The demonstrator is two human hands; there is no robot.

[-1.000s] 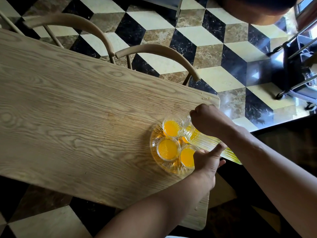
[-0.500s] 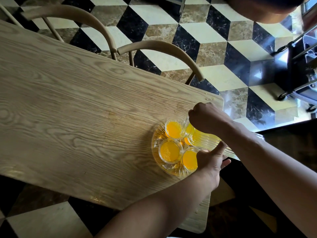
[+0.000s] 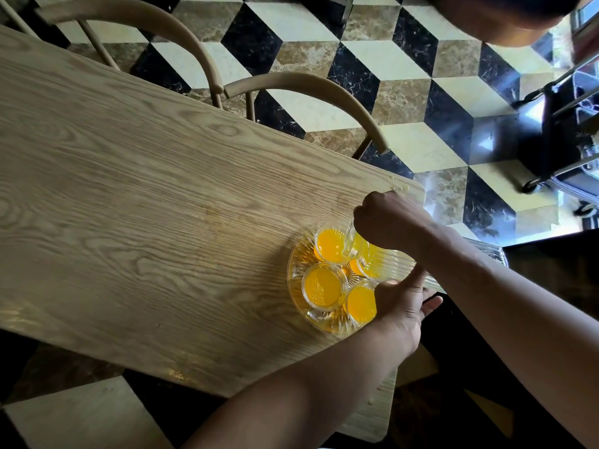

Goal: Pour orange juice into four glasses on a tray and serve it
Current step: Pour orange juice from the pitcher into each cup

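A round clear glass tray point(image 3: 296, 270) lies near the table's right end and carries four small glasses. Three glasses point(image 3: 324, 285) point(image 3: 330, 244) point(image 3: 361, 301) show orange juice near their rims. The fourth glass point(image 3: 356, 266) is mostly hidden under a ribbed clear pitcher point(image 3: 398, 265). The pitcher is tilted, with its spout end over that glass and juice pooled at the spout. My right hand point(image 3: 389, 220) is fisted on the pitcher at the top. My left hand point(image 3: 403, 306) cups the pitcher's underside, thumb up against its ribbed wall.
The wooden table point(image 3: 146, 205) stretches left of the tray. Its right edge is close behind my hands. Two curved chair backs point(image 3: 311, 89) point(image 3: 155, 21) stand along the far side. A black wheeled cart point(image 3: 557, 134) stands at the right on the checkered floor. Another person point(image 3: 505, 17) leans in at the top.
Both hands and the tilted pitcher keep almost the same pose. Only the view has drifted a little.
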